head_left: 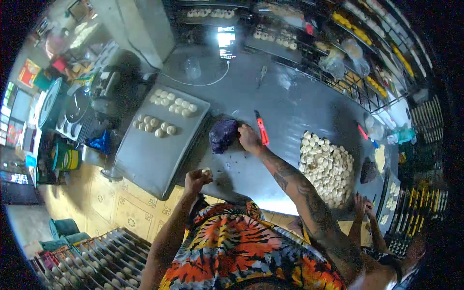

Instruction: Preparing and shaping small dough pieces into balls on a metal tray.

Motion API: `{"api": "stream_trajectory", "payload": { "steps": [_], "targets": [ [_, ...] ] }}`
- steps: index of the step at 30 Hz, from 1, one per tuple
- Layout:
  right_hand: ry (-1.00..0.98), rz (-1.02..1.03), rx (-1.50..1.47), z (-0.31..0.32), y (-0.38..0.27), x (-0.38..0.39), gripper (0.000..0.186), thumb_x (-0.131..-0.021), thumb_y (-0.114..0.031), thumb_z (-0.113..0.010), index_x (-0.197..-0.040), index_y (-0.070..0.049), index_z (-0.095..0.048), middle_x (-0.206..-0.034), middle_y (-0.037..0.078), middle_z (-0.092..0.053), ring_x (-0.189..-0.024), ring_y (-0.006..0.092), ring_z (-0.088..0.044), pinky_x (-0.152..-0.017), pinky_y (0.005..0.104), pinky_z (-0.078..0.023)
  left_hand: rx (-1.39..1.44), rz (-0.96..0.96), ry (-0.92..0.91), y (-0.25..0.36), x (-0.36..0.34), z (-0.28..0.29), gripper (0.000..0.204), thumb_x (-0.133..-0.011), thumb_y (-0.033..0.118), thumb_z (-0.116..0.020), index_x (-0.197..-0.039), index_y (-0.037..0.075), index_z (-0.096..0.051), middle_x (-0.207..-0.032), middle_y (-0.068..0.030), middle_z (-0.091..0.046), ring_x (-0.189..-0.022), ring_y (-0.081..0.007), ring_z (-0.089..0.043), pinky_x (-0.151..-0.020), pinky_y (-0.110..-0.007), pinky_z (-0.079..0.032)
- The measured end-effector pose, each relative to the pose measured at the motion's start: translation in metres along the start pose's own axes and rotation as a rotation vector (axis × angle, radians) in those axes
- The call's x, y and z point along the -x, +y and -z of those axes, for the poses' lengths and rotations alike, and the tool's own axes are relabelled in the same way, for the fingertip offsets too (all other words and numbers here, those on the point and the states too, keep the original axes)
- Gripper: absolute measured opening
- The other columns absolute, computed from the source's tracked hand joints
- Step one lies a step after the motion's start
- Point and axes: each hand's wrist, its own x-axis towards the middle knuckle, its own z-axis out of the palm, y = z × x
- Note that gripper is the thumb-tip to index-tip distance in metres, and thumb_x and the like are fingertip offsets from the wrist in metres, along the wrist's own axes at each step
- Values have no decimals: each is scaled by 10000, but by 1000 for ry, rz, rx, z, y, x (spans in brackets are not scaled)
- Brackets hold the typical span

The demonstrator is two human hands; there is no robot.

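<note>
**dough_watcher:** Left hand (195,179) is curled shut around a small pale dough piece (207,171), held up just over the near edge of the steel table (290,104), right by the corner of the baking tray (145,159). Right hand (250,139) is stretched out across the table with the fingers dug into the purple filling lump (223,135), so it's gripping or pinching at that. Can't tell how much it has actually pulled off.

**tray_lurker:** Where's the purple lump sitting exactly?

**dough_watcher:** Straight on the table top, just beside the right edge of the tray, touching the right hand. A red box cutter (261,128) lies just beyond the hand, on its right side.

**tray_lurker:** And the tray?

**dough_watcher:** Two short rows of shaped dough balls (173,103) sit at its far end, near half bare. Off to the right of the table is a big heap of raw dough pieces (326,166), well apart from both hands.

**tray_lurker:** Anyone else there?

**dough_watcher:** Yeah, another person's hands (361,205) are at the right end of the table by a second tray (386,203). A phone (226,42) with a lit screen stands at the back, cable trailing over the table. Wire rack with more dough balls (92,263) is down at lower left.
</note>
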Motion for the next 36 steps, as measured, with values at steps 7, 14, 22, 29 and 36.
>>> {"api": "stream_trajectory", "payload": {
  "steps": [7, 14, 22, 29, 36],
  "targets": [
    [6, -239, -630, 20, -60, 47, 179, -854, -72, -685, -1014, -1, -718, -910, 67, -720, -764, 178, -642, -710, 302, -510, -14, -89, -55, 8, -40, -22, 204, -926, 133, -701, -1006, -55, -707, -828, -67, -693, -731, -124, -629, -669, -238, -501],
    [285, -82, 1, -22, -151, 102, 326, -885, -136, -699, -1187, -13, -681, -1092, 74, -690, -888, 173, -643, -777, 287, -513, -14, -130, -178, 23, -69, -25, 192, -929, 119, -698, -1007, -56, -715, -816, -63, -696, -723, -113, -626, -637, -222, -483],
    [253, -543, -904, -41, -149, 114, 281, -919, -158, -693, -1133, 24, -686, -965, 73, -704, -836, 142, -641, -730, 269, -511, -106, -86, -350, 16, -54, 6, 172, -926, 100, -697, -997, -55, -722, -788, -61, -698, -704, -100, -621, -604, -212, -468],
    [287, -541, -640, -8, -140, 119, 156, -858, -79, -700, -968, 30, -680, -831, 82, -688, -734, 168, -617, -674, 308, -494, -612, -251, -158, 39, -27, -31, 119, -862, 46, -733, -943, -37, -711, -784, -78, -704, -686, -103, -615, -588, -242, -495],
    [352, -72, -685, 15, -107, 143, 200, -828, -25, -703, -1024, 8, -698, -909, 87, -663, -780, 205, -635, -668, 322, -495, -341, -195, -169, 20, -27, -67, 151, -835, 1, -704, -980, -42, -699, -812, -73, -704, -691, -132, -620, -603, -258, -507]
  ]
}}
